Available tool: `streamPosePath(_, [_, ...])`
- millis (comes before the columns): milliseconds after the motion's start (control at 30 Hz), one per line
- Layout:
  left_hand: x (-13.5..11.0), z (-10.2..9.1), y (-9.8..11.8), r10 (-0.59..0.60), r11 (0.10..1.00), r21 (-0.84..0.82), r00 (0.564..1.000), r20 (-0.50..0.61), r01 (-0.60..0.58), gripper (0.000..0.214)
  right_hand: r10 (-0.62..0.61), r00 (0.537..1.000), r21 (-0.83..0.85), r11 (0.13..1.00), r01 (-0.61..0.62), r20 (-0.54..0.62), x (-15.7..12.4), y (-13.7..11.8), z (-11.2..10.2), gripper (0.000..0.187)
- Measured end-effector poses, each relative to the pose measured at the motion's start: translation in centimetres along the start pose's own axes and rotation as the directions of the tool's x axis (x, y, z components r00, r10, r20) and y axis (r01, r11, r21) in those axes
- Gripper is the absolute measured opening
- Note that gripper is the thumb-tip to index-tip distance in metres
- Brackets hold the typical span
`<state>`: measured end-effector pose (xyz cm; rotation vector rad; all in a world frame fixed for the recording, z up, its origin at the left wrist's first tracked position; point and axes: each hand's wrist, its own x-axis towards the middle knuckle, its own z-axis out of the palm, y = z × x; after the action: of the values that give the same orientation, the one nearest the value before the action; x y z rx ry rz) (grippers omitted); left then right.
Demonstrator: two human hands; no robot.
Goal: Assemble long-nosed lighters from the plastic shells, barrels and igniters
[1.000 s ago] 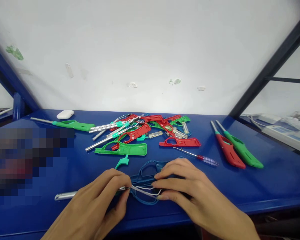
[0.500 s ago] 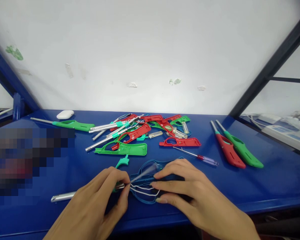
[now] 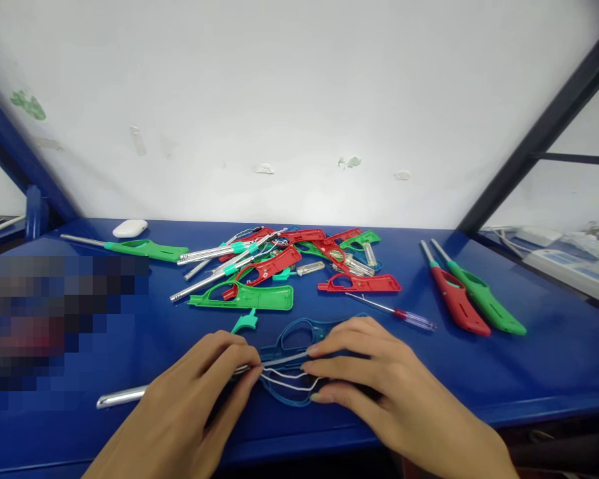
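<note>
At the front of the table my left hand (image 3: 194, 392) is closed in a pinch on a lighter's metal tube (image 3: 122, 397), which sticks out to the left. White wires (image 3: 289, 382) and a thin pale tube (image 3: 287, 360) run from its fingertips to the right. My right hand (image 3: 384, 372) bends over a blue lighter casing half (image 3: 285, 400), its fingertips on the casing, pale tube and wires. The palm hides the casing's right part. Just behind my left hand lies a teal trigger (image 3: 245, 322).
Behind are a green casing half (image 3: 267, 298), a red casing half (image 3: 384, 284), metal tubes (image 3: 204, 279) and clear fuel tanks (image 3: 310, 268). A screwdriver (image 3: 414, 320) lies right of centre. Whole lighters, red (image 3: 462, 306) and green (image 3: 494, 306), lie right; another green lighter (image 3: 150, 249) lies left.
The pale tube has swung down toward the wires, its right end now by my right fingertips. My left hand and the metal tube have shifted slightly. My right hand stays nearly still.
</note>
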<state>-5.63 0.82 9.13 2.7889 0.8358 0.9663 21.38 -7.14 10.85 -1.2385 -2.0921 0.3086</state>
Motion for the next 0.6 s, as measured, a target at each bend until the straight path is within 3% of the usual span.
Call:
streamPosePath(200, [-0.34,-0.38,-0.22,-0.016,0.999,-0.035,1.0,-0.016,0.016,0.017,0.102,0.995,0.036,0.994,-0.102,-0.002,-0.13,-0.05,-0.11,0.019])
streamPosePath(600, [0.17,-0.77,-0.81,-0.045,0.999,0.009,0.993,-0.105,0.046,0.027,0.067,0.998,-0.023,0.997,-0.067,0.002,-0.24,0.29,0.14,0.031])
